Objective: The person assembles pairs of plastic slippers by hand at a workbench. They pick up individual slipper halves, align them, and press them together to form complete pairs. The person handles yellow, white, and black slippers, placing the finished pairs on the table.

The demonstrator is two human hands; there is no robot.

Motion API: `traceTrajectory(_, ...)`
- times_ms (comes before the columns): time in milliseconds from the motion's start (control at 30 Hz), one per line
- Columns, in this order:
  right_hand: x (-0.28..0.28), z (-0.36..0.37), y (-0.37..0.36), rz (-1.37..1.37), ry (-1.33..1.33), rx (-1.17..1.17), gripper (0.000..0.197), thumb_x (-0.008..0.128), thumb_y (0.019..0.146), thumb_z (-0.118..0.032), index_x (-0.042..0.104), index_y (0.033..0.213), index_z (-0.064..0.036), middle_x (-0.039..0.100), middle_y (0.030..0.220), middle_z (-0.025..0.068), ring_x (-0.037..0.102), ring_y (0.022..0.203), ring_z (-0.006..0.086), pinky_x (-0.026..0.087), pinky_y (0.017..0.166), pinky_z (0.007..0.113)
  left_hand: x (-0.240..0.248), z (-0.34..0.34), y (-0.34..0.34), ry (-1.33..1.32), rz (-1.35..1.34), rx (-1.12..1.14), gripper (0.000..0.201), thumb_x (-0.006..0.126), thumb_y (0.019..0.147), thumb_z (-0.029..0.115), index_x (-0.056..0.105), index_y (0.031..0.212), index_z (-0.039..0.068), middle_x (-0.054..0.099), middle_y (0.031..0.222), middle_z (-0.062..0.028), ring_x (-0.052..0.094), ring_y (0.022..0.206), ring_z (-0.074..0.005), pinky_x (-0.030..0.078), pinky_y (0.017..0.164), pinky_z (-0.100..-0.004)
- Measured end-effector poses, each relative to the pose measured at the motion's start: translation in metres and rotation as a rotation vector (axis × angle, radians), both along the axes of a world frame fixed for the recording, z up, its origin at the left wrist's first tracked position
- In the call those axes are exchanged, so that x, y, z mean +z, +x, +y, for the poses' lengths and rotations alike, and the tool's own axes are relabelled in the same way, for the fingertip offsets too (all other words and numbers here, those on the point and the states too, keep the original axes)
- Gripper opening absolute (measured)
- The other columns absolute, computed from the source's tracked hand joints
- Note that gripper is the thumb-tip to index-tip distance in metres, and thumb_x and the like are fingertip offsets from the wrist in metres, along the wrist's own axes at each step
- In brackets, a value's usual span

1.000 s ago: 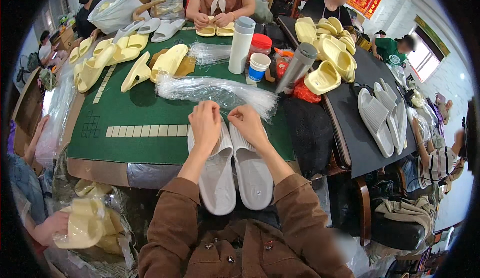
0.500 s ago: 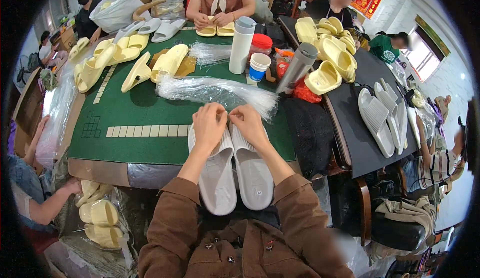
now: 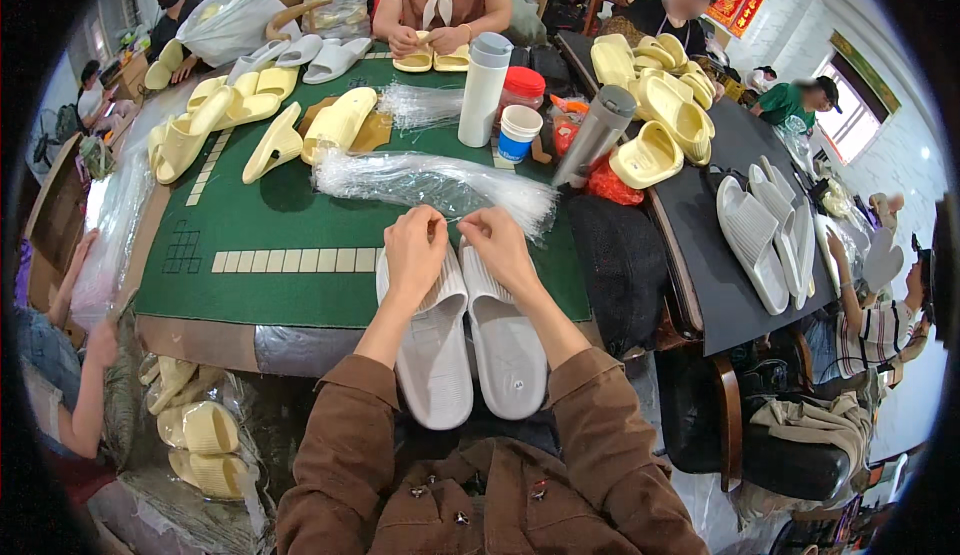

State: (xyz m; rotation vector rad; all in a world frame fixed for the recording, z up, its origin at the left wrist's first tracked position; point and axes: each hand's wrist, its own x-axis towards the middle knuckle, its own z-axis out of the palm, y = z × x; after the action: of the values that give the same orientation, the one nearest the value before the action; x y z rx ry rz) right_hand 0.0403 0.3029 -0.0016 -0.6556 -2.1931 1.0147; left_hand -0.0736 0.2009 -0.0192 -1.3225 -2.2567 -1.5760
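A pair of light grey slide slippers lies side by side in front of me at the table's near edge, the left slipper (image 3: pixel 434 380) and the right slipper (image 3: pixel 508 367) with soles down and toes away from me. My left hand (image 3: pixel 416 250) is over the left slipper's strap, thumb and fingertips pinched together. Beside it, my right hand (image 3: pixel 498 245) pinches over the right slipper's toe. A thin pale strand seems to run between the two pinches; its ends are hidden by my fingers. Just beyond lies a bundle of clear plastic strands (image 3: pixel 430 180).
Yellow slides (image 3: pixel 340 125) lie across the green mat (image 3: pixel 270 300). A white bottle (image 3: pixel 485 90), a paper cup (image 3: pixel 517 133) and a grey flask (image 3: pixel 595 135) stand beyond the bundle. More grey slides (image 3: pixel 750 240) lie on the dark table at right. Co-workers sit around.
My hands have barely shifted, the left slightly; the slippers stay put. At far left a co-worker's hand has risen, and the masked person's yellow slides have moved up. At right a person lifts a light slide.
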Motion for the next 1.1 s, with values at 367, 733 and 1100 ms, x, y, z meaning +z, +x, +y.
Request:
traceTrajectory(367, -0.003, 0.003, -0.001, 0.036, -0.005, 0.052, 0.019, 0.066, 0.086, -0.017, 0.068, 0.095, 0.0008, 0.064, 0.087, 0.0125, 0.062, 0.077, 0.0212, 0.05, 0.07, 0.033, 0.007, -0.001, 0.002, 0.0, 0.129, -0.087, 0.01, 0.065, 0.08, 0.009, 0.061, 0.081, 0.0, 0.064, 0.075, -0.0125, 0.063, 0.066, -0.027, 0.048, 0.063, -0.0364)
traceTrajectory(733, -0.001, 0.001, 0.0, 0.116, -0.098, 0.016, 0.017, 0.064, 0.087, -0.014, 0.068, 0.092, 0.0016, 0.066, 0.081, 0.0145, 0.064, 0.072, 0.0229, 0.05, 0.068, 0.034, 0.012, -0.001, 0.007, 0.027, 0.02, -0.098, 0.013, 0.065, 0.085, 0.01, 0.064, 0.085, -0.003, 0.065, 0.078, -0.0147, 0.064, 0.067, -0.0267, 0.049, 0.063, -0.035)
traceTrajectory(1100, 0.004, -0.003, 0.0, 0.163, -0.201, 0.044, 0.012, 0.063, 0.089, -0.009, 0.067, 0.093, 0.0018, 0.064, 0.079, 0.0105, 0.062, 0.069, 0.0176, 0.05, 0.063, 0.031, 0.009, 0.001, 0.004, 0.044, 0.064, -0.109, 0.014, 0.06, 0.089, 0.012, 0.065, 0.091, -0.001, 0.066, 0.08, -0.0171, 0.066, 0.07, -0.0298, 0.049, 0.065, -0.0368)
